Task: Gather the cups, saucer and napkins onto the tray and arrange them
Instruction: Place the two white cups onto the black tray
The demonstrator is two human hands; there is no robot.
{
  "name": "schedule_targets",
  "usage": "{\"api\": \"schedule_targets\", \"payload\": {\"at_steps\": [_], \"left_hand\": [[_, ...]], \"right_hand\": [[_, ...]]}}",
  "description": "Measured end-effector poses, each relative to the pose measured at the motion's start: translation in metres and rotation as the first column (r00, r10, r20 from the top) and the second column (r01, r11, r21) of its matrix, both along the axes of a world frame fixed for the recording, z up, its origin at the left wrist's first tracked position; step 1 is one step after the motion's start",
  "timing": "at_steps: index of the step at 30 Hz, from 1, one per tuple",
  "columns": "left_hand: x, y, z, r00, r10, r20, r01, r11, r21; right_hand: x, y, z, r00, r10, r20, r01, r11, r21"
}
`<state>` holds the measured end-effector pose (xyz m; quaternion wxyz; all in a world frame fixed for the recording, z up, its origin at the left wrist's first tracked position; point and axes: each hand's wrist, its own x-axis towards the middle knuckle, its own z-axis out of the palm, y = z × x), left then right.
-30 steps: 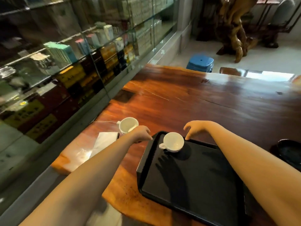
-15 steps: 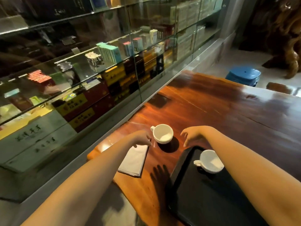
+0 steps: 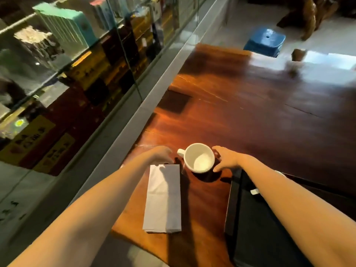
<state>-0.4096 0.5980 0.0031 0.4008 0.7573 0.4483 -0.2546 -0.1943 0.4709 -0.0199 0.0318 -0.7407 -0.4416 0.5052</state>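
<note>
A white cup (image 3: 199,158) stands upright on the wooden table (image 3: 260,116), its handle pointing left and a dark shadow under it. My right hand (image 3: 226,159) curls around the cup's right side, fingers on the far wall and thumb on the near wall. My left hand (image 3: 160,155) hovers left of the handle, over the far end of a folded stack of white napkins (image 3: 163,199), fingers bent down and holding nothing. The black tray (image 3: 256,224) lies at the lower right. My right forearm hides a second cup on it, except for a white bit (image 3: 255,192). No saucer is visible.
A glass display case (image 3: 77,64) full of boxes runs along the table's left side behind a grey ledge (image 3: 123,132). A blue stool (image 3: 264,42) stands on the floor beyond the table's far end. The table's near edge sits just below the napkins.
The view has swung left and closer to the cup. My right hand has moved from the tray's corner to the cup on the table. My left hand has shifted to the napkins' far end.
</note>
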Motion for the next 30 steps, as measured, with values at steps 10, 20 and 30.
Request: {"api": "schedule_targets", "payload": {"at_steps": [10,20,30], "left_hand": [[0.026,0.015,-0.041,0.922,-0.02,0.385,0.066,0.992,-0.105],[0.031,0.005,-0.04,0.877,0.002,0.48,0.097,0.979,-0.18],[0.085,-0.039,0.024,0.813,-0.054,0.58,0.148,0.982,-0.115]], "right_hand": [[-0.026,-0.018,-0.012,0.958,-0.149,-0.245,0.206,0.953,0.224],[-0.024,-0.033,-0.014,0.917,-0.238,-0.321,0.317,0.921,0.224],[0.022,-0.077,0.025,0.904,-0.321,-0.284,0.408,0.848,0.339]]}}
